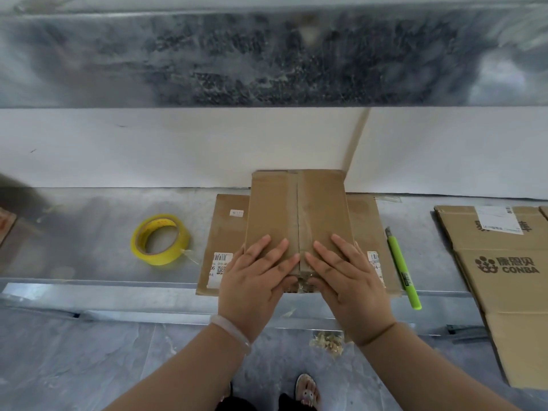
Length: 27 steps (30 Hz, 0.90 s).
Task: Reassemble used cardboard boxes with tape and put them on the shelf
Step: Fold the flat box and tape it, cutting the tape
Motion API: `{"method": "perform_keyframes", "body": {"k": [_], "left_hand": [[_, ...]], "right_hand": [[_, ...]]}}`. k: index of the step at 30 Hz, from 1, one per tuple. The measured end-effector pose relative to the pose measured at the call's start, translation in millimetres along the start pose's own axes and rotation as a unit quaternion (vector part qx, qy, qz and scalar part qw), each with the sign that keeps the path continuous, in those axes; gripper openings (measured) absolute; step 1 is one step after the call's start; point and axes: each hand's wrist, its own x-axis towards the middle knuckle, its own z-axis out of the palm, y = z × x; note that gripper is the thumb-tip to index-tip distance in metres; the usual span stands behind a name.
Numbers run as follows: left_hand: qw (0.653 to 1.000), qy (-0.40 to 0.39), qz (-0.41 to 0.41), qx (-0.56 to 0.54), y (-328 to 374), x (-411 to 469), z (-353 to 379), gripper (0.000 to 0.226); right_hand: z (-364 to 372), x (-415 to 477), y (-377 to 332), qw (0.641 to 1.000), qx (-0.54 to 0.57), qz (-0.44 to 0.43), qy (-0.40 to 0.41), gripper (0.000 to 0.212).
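the box (296, 215) stands on a flattened carton (225, 232) on the metal worktop (89, 232). the left hand (252, 280) and right hand (347, 280) lie flat on the box's near end, one on each side of its taped centre seam. their fingers are straight and spread, pressing down and gripping nothing. left of the box sits a yellow tape roll (160, 240). right of the box lies a green cutter (403, 271), and further right of the box lie more flattened cartons (504, 277).

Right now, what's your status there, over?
Left hand and right hand flat on box, pressing taped seam. Tape roll left, green cutter right. Nothing blocking.
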Motion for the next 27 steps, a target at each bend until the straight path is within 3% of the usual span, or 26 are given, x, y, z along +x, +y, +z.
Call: {"method": "perform_keyframes", "body": {"k": [4, 6, 8, 10, 13, 16, 20, 24, 27], "left_hand": [[0.999, -0.026, 0.015, -0.038, -4.9, -4.4, -1.1, 0.040], [0.997, -0.022, -0.018, -0.078, -6.5, -6.3, -3.1, 0.050], [0.982, -0.015, -0.125, -0.144, -1.4, -7.1, -6.9, 0.065], [0.945, -0.027, -0.237, -0.225, 7.9, -8.2, -10.3, 0.080], [0.914, -0.037, -0.296, -0.274, 14.8, -10.2, -16.3, 0.085], [0.922, -0.038, -0.298, -0.243, 21.5, -19.1, -26.0, 0.077], [0.927, -0.035, -0.283, -0.242, 26.7, -38.7, -39.2, 0.077], [0.930, -0.041, -0.273, -0.243, 20.0, -44.2, -54.1, 0.083], [0.934, -0.065, -0.255, -0.242, 8.9, -40.9, -70.0, 0.086]], "right_hand": [[-3.4, -5.2, 4.6, 0.999, 0.008, -0.022, -0.026, 0.039], [-6.5, -6.7, 7.6, 0.999, 0.032, -0.021, -0.032, 0.046], [-8.8, -7.4, 5.1, 0.995, 0.083, 0.039, -0.030, 0.060], [-10.8, -8.3, -0.9, 0.981, 0.140, 0.131, -0.042, 0.072], [-14.1, -12.0, -10.3, 0.951, 0.195, 0.227, -0.071, 0.078], [-24.3, -18.5, -22.8, 0.932, 0.211, 0.277, -0.105, 0.084], [-38.4, -34.0, -35.7, 0.925, 0.232, 0.280, -0.110, 0.088], [-51.6, -38.3, -36.7, 0.889, 0.324, 0.308, -0.100, 0.065], [-63.0, -28.2, -35.7, 0.893, 0.312, 0.324, -0.020, 0.056]]}}
